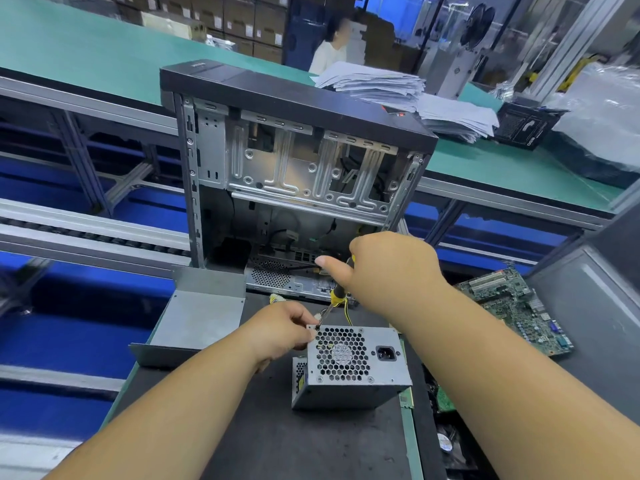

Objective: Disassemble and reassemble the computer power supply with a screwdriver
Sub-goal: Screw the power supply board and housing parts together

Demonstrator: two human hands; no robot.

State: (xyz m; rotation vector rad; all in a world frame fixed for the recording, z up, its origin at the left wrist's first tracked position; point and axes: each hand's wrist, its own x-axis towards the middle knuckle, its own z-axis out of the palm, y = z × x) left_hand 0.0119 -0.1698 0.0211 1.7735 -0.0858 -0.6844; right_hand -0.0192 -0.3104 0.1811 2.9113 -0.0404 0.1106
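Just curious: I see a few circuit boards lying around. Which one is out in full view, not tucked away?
The big green circuit board on the right, beside the right hand. It lies flat, fully exposed. The other boards, under the right forearm, are mostly hidden.

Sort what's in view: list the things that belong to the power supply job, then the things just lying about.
In the job:
power supply
screwdriver, gripped by the right hand, tip at the supply's top left corner
left hand, fingers at that corner

Lying about:
open computer case
loose metal side panel
motherboard
paper stack
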